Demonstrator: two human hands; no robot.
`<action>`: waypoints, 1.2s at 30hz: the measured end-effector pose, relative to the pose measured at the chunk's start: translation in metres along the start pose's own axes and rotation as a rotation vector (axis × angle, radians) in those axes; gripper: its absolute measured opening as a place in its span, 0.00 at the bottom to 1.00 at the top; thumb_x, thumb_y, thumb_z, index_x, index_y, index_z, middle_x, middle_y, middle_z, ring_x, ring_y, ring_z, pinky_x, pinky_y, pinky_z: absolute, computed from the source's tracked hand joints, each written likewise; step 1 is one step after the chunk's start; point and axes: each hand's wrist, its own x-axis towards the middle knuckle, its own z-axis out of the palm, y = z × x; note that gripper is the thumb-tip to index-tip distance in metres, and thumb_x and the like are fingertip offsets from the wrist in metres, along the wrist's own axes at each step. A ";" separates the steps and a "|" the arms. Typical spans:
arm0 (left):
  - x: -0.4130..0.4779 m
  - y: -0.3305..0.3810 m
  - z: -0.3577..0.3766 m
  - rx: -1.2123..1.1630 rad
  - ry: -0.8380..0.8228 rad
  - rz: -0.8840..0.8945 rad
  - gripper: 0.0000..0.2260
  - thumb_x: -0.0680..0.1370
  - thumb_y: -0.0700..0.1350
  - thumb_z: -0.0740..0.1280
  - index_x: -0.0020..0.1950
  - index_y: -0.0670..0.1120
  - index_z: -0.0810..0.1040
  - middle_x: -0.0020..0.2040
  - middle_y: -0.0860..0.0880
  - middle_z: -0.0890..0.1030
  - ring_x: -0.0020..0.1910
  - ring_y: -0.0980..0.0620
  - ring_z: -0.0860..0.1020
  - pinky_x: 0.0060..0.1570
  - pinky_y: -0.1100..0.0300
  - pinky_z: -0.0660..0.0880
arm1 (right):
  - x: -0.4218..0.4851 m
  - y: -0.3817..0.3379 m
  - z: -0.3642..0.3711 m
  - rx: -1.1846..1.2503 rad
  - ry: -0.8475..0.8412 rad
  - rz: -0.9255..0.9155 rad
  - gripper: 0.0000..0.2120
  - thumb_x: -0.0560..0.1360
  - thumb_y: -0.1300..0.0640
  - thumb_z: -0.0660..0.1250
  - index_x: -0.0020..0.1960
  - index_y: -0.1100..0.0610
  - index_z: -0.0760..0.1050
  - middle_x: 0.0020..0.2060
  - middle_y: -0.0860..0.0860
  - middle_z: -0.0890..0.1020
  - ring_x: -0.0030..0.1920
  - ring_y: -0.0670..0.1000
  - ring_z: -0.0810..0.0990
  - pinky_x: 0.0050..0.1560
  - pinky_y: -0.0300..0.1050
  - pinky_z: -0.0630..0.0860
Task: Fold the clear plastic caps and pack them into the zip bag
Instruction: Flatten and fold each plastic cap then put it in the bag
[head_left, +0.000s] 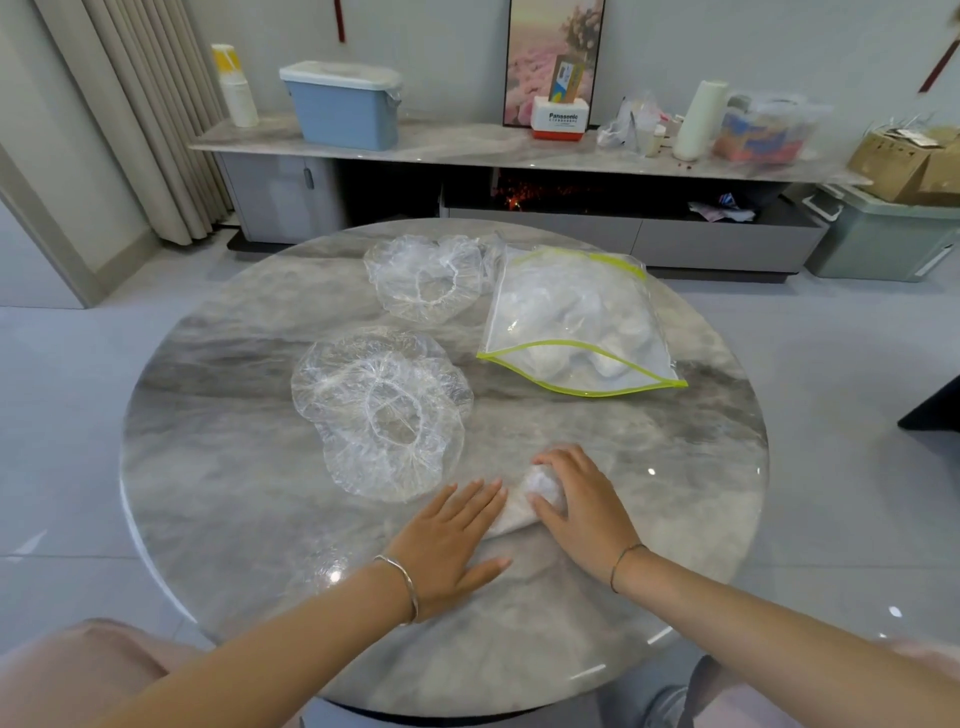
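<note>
Head view. Folded cap (540, 488), clear and crumpled white, lies at the near edge of the round marble table (691, 493). Left hand (457, 540) presses it flat, fingers straight. Right hand (584, 512) curls round its bunched end. Loose caps (384, 410) lie left of centre, more caps (423, 275) near the far edge. Zip bag (576, 322) lies toward the right edge, part-filled, mouth gaping.

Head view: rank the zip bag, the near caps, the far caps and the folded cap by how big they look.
1. zip bag and near caps look about alike; the caps are closer, so no ranking.
2. far caps.
3. folded cap, partly hidden under the left hand and right hand.
</note>
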 end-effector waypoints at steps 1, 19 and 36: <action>-0.002 0.000 0.003 -0.020 -0.034 -0.022 0.31 0.81 0.62 0.43 0.73 0.43 0.65 0.71 0.47 0.69 0.68 0.49 0.70 0.65 0.55 0.57 | -0.003 -0.002 0.002 -0.045 0.015 -0.056 0.20 0.75 0.48 0.62 0.64 0.54 0.72 0.66 0.47 0.70 0.65 0.46 0.68 0.63 0.38 0.62; 0.000 0.010 -0.003 -0.109 -0.090 -0.025 0.42 0.68 0.71 0.28 0.75 0.48 0.35 0.75 0.52 0.34 0.74 0.53 0.34 0.72 0.57 0.32 | -0.031 -0.006 0.014 -0.288 -0.388 -0.160 0.39 0.67 0.32 0.30 0.72 0.53 0.31 0.69 0.40 0.33 0.71 0.41 0.29 0.67 0.32 0.26; 0.001 0.010 -0.022 -0.159 -0.129 -0.081 0.42 0.70 0.70 0.32 0.78 0.48 0.47 0.77 0.52 0.51 0.75 0.52 0.51 0.73 0.60 0.43 | -0.021 -0.001 -0.002 -0.124 -0.357 -0.182 0.28 0.80 0.49 0.56 0.76 0.51 0.51 0.75 0.42 0.54 0.73 0.37 0.48 0.74 0.38 0.39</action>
